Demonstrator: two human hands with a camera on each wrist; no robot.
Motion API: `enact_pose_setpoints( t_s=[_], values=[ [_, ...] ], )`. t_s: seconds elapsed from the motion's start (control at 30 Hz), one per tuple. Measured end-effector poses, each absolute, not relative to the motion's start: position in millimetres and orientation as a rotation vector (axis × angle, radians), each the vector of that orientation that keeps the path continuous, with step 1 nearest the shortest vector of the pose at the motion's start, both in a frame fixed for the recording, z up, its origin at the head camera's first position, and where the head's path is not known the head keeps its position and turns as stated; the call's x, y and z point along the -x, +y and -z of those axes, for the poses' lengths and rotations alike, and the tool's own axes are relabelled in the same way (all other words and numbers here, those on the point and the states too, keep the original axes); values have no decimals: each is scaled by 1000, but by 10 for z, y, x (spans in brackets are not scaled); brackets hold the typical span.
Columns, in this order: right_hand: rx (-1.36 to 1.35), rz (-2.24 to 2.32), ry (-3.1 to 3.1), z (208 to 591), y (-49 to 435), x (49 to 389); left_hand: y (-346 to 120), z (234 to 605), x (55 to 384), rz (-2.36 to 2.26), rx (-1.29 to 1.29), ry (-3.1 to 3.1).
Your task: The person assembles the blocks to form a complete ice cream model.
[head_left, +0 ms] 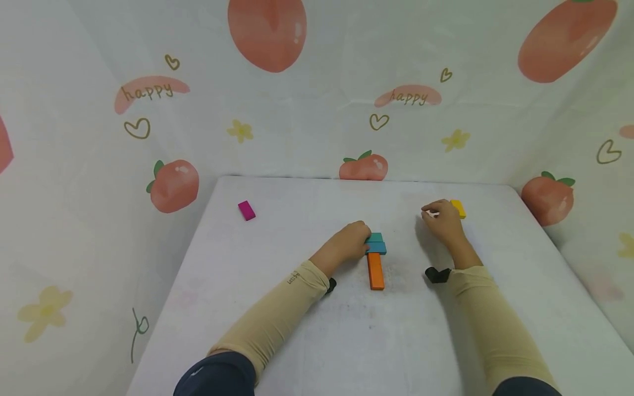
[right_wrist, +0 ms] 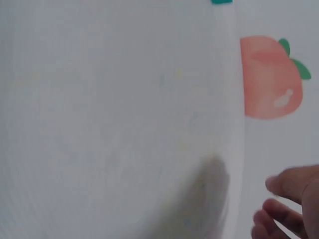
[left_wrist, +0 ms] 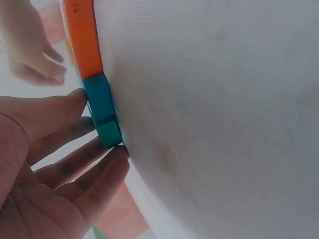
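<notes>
My left hand [head_left: 346, 242] is at the near-left side of a blue block [head_left: 377, 248] and a green block [head_left: 375, 237], which lie side by side at the far end of an orange block [head_left: 376, 271]. In the left wrist view, the thumb touches the blue block [left_wrist: 99, 97], while the other fingers, only slightly bent, reach along and past the end of the green block [left_wrist: 110, 133]. Over on the right, my right hand [head_left: 444, 221] hovers above the table with loosely bent fingers and nothing in them. A yellow block [head_left: 458, 209] is partly hidden behind it.
A magenta block [head_left: 246, 210] lies far left on the white table [head_left: 297, 330]. Behind the table's back edge hangs a cloth [head_left: 317, 126] printed with peaches and flowers. Black wrist camera parts [head_left: 437, 275] jut inward from the sleeves.
</notes>
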State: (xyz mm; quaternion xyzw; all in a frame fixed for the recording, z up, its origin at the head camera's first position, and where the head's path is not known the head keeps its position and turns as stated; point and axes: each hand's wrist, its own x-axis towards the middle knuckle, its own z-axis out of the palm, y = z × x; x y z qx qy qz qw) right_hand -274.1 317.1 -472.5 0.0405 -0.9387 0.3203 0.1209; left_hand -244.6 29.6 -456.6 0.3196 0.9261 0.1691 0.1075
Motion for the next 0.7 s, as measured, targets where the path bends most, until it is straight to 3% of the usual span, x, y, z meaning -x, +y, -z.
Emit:
enact_pose_setpoints(
  t_s=[0.7],
  values=[
    [463,-914,-2796,4753,3734,2872,255,4557,2440,-518,-965,2721]
  ],
)
